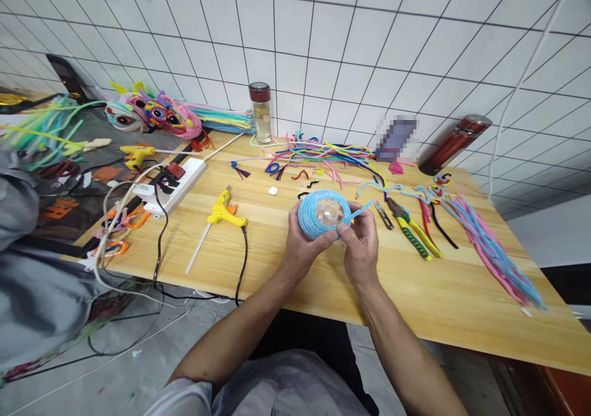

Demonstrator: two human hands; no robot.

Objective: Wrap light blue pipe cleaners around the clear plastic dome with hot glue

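Note:
A round form (pixel 308 214) wound with light blue pipe cleaner sits between both hands, just above the wooden table. Its centre is clear and uncovered. My left hand (pixel 302 244) is wrapped round its left and lower side, thumb along the bottom edge. My right hand (pixel 361 244) pinches the blue strand against the right side of the form, and a loose end sticks out up and right past the fingers. Small scissors (pixel 384 215) and green-and-yellow pliers (pixel 410 231) lie right of my right hand. A yellow glue gun (pixel 226 212) rests left of my left hand.
Pipe cleaners (pixel 323 154) lie along the back, with pink and blue bundles (pixel 496 250) at right. A glass bottle (pixel 261 114), a red flask (pixel 455 144) and a power strip (pixel 178 185) stand or lie on the table (pixel 286 293). Another person's grey clothing shows at far left.

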